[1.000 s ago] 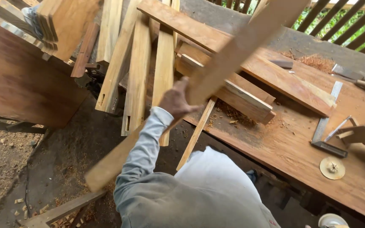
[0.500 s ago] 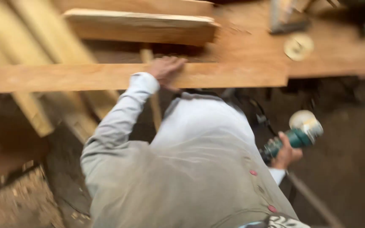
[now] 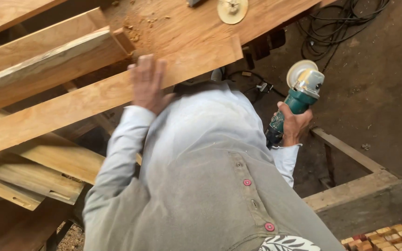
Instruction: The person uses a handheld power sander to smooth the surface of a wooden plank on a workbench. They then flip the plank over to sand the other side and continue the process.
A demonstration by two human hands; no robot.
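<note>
the plank (image 3: pixel 94 100) under the left hand (image 3: pixel 147 83) is bare wood, matt, with a smooth sanded face and fine grain. the workbench (image 3: pixel 201 23) beyond it is the same reddish wood, dusted with sawdust. the right hand (image 3: pixel 294 123) grips a grinder (image 3: pixel 298 95) with a glossy green plastic body, a dull grey metal head and a pale disc. the shirt (image 3: pixel 201 176) is soft grey cloth, faded. the floor (image 3: pixel 378 83) is rough, dusty earth.

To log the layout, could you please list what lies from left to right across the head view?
Stacked boards → left hand on a long plank → right hand holding a green grinder → wooden box.
</note>
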